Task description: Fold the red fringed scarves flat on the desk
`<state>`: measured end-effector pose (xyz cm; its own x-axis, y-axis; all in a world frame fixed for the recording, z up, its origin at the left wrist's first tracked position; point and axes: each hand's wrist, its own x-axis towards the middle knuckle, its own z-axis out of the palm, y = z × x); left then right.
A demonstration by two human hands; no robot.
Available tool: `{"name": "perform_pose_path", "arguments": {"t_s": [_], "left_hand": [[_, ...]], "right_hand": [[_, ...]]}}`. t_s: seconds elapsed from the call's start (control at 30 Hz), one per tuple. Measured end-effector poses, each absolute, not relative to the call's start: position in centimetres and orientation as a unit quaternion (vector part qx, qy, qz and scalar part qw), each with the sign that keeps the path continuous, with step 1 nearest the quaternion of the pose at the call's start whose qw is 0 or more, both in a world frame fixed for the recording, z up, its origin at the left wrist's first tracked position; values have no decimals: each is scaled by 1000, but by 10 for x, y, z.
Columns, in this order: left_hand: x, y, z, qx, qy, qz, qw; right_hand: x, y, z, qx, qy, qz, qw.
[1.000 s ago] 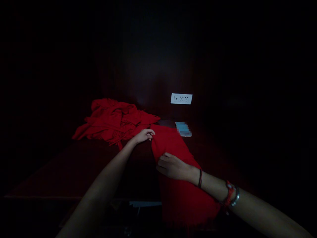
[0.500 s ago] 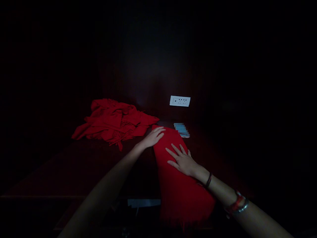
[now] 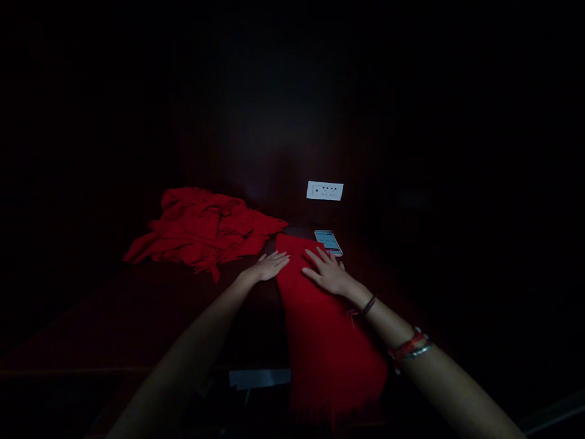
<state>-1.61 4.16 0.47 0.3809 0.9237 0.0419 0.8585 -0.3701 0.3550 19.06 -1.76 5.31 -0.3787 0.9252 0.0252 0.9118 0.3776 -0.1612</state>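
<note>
A red fringed scarf (image 3: 329,341) lies lengthwise on the dark table, its near end hanging over the front edge. My left hand (image 3: 273,266) rests with fingers stretched out on the left border of its far part; a ring shows on one finger. My right hand (image 3: 326,272) lies flat with spread fingers on the scarf's upper right, close to the phone. Bracelets circle my right wrist and forearm. To the left, a second red fringed cloth (image 3: 205,225) sits in a crumpled heap, untouched by either hand.
A phone (image 3: 329,242) with a lit screen lies just beyond the scarf. Behind it, a white socket plate (image 3: 325,191) is on the dark wall. Below the table's front edge (image 3: 114,370) a pale flat object (image 3: 259,378) shows. The surroundings are very dark.
My right hand has slid away from me up the scarf, toward its far end. My left hand has come slightly nearer along the left border. The view has shifted a little.
</note>
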Motion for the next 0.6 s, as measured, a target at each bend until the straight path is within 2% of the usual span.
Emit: {"name": "perform_pose_path", "arguments": {"t_s": [0.07,0.2,0.3,0.4,0.47,0.6], "left_hand": [[-19,41,3,814,557,77,143],[-22,42,5,801,580,82,125],[-20,44,10,802,570,159,82],[-15,46,14,821,514,244,53],[-12,46,13,837,498,212,82],[-14,46,8,835,529,81,127]], "right_hand": [[187,-17,36,-560,-825,71,20],[194,-18,21,-550,-830,93,9],[197,-7,38,-537,-836,106,31],[187,21,59,-504,-858,45,89],[177,41,64,-463,-881,3,98],[166,67,43,-425,-905,20,20]]}}
